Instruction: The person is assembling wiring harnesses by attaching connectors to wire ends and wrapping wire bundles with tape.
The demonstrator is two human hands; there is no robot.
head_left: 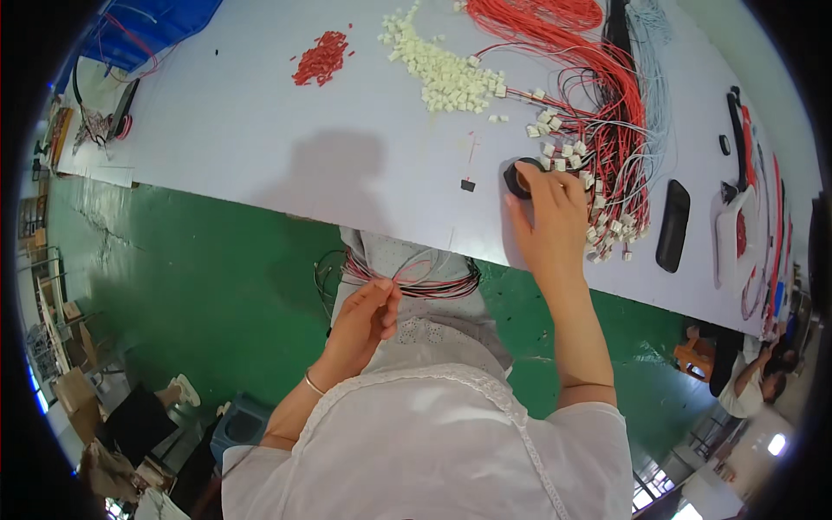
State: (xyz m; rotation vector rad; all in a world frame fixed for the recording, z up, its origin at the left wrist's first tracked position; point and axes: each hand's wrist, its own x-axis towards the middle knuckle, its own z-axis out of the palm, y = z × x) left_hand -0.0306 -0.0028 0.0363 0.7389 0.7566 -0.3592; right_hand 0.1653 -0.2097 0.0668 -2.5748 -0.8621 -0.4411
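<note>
My left hand (362, 322) is closed in a pinch on thin wires (425, 284), a loose bundle of red, black and white strands lying across my lap. On the table, the fingers of my right hand (553, 208) are curled over a small round black roll (513, 180), which looks like tape; the hand covers part of it. A small black piece (468, 185) lies to the left of that roll. Just beyond my right hand, white connectors (568, 156) sit on the ends of red and black wires (626, 108).
Loose cream connector housings (451, 78) and a pile of short red pieces (321, 59) lie farther back. A black oblong case (673, 225) is at the right. The table's front edge (416, 236) runs between my hands. Another person (747, 386) is at the far right.
</note>
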